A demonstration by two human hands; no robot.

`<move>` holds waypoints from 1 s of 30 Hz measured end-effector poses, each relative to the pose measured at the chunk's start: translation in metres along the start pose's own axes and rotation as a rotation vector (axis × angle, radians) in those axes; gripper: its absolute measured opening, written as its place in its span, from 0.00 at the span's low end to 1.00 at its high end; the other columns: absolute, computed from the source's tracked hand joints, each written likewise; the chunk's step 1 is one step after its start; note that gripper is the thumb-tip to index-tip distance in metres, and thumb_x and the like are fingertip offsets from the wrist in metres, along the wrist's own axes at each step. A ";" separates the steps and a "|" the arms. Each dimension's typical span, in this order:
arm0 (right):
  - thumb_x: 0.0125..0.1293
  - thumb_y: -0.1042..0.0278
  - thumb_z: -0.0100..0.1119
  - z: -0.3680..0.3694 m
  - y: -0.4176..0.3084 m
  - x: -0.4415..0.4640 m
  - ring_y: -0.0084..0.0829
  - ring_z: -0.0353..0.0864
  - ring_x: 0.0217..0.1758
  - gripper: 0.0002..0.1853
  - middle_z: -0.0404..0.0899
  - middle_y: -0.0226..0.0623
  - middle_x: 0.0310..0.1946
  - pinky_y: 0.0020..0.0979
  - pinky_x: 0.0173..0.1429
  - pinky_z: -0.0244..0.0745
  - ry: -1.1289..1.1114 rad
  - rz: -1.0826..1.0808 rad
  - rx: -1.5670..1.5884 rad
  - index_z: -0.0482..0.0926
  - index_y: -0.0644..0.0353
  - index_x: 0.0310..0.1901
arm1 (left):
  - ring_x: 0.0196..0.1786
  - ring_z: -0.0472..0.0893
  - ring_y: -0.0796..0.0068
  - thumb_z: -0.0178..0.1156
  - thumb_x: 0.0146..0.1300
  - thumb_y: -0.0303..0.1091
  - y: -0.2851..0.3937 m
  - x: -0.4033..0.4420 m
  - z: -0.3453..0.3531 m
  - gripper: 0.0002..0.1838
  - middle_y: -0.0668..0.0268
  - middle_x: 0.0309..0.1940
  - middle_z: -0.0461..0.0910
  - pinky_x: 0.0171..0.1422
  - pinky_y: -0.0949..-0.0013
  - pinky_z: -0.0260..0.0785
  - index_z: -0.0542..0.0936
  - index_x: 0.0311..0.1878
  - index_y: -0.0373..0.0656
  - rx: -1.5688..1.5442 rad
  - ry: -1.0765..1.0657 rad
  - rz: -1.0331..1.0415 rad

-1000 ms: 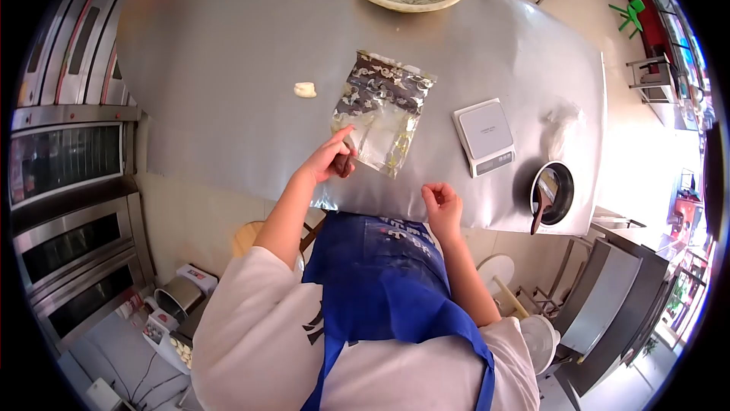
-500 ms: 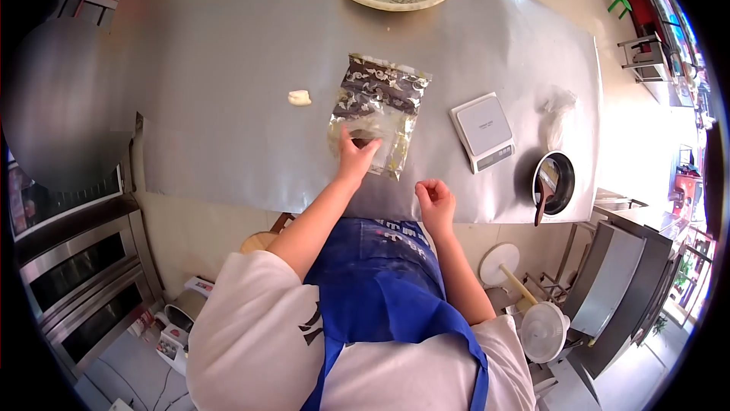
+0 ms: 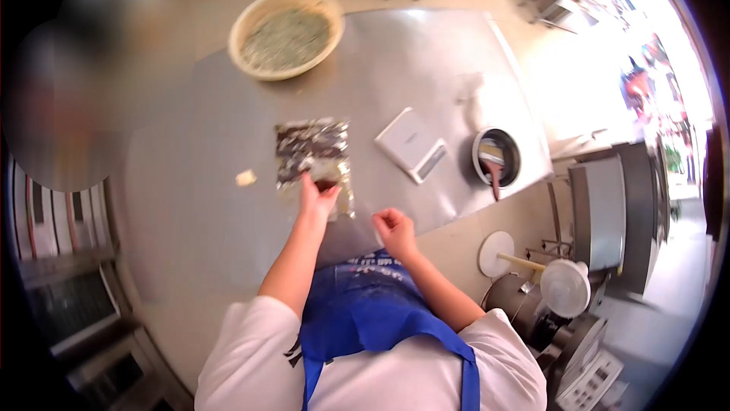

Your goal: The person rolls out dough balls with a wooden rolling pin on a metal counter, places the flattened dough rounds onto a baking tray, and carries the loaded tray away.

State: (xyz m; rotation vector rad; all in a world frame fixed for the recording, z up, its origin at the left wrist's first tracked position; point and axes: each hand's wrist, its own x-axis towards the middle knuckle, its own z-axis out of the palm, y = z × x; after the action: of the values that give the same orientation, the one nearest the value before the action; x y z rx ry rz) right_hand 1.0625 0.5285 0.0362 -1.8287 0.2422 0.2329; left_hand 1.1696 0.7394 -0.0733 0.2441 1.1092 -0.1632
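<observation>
My left hand lies over the lower part of a clear and dark patterned plastic bag, thumb and fingers apart around a small dark patch. Whether it grips anything there is blurred. My right hand is curled above the table's near edge, to the right of the bag; what its fingers hold, if anything, is too small to tell. A small pale lump sits left of the bag. To the right is a white digital scale.
A wide cream bowl with a grey-green crumbly mix stands at the far side of the metal table. At the right are a dark round pan with a brown-handled brush and a crumpled clear bag. Blurred shapes fill the upper left.
The view has turned, so the table items appear shifted left and tilted. My left hand has moved from the bag's left edge onto its lower part. My right hand stays curled.
</observation>
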 end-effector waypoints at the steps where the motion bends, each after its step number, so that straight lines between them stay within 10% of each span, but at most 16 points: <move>1: 0.70 0.69 0.69 0.000 0.001 -0.002 0.18 0.81 0.32 0.07 0.85 0.30 0.29 0.26 0.39 0.78 -0.005 0.009 0.032 0.85 0.63 0.40 | 0.67 0.77 0.56 0.55 0.71 0.55 0.002 -0.017 0.003 0.28 0.62 0.61 0.79 0.72 0.46 0.69 0.75 0.66 0.46 0.018 -0.139 0.057; 3: 0.70 0.66 0.70 -0.005 -0.016 -0.012 0.21 0.82 0.31 0.08 0.86 0.34 0.29 0.28 0.40 0.79 0.007 0.023 -0.105 0.86 0.63 0.40 | 0.63 0.80 0.57 0.52 0.70 0.46 -0.002 -0.034 0.010 0.13 0.62 0.54 0.83 0.67 0.45 0.72 0.78 0.45 0.49 0.085 0.063 0.274; 7: 0.70 0.65 0.69 -0.013 -0.019 -0.027 0.26 0.86 0.33 0.09 0.88 0.38 0.32 0.30 0.41 0.81 0.090 -0.006 -0.153 0.86 0.62 0.42 | 0.56 0.77 0.66 0.52 0.70 0.49 -0.001 -0.027 -0.015 0.14 0.66 0.53 0.78 0.73 0.55 0.63 0.71 0.44 0.49 0.086 -0.304 0.425; 13: 0.70 0.65 0.68 -0.037 0.008 -0.075 0.28 0.87 0.37 0.10 0.88 0.40 0.36 0.31 0.44 0.82 0.334 0.045 -0.001 0.87 0.63 0.43 | 0.51 0.80 0.65 0.54 0.70 0.50 -0.027 -0.082 -0.030 0.16 0.64 0.46 0.82 0.62 0.57 0.72 0.71 0.33 0.50 0.157 0.002 0.121; 24: 0.71 0.64 0.67 -0.121 0.078 -0.311 0.21 0.84 0.35 0.11 0.89 0.34 0.33 0.28 0.43 0.80 1.104 0.069 0.339 0.89 0.64 0.43 | 0.42 0.83 0.75 0.60 0.72 0.44 -0.170 -0.128 -0.098 0.07 0.76 0.40 0.85 0.50 0.64 0.75 0.82 0.43 0.54 1.309 -0.548 -0.247; 30: 0.71 0.69 0.65 -0.118 0.193 -0.577 0.19 0.83 0.35 0.08 0.88 0.30 0.33 0.27 0.43 0.79 1.750 0.162 0.458 0.88 0.64 0.43 | 0.45 0.81 0.74 0.61 0.72 0.44 -0.367 -0.202 -0.198 0.08 0.75 0.44 0.84 0.53 0.64 0.74 0.80 0.47 0.52 1.758 -0.711 -0.541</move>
State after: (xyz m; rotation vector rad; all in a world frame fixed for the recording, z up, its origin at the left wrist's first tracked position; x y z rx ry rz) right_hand 0.4588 0.3897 0.0529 -1.0815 1.4766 -1.2813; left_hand 0.8179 0.4428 -0.0170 1.3072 0.0152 -1.5829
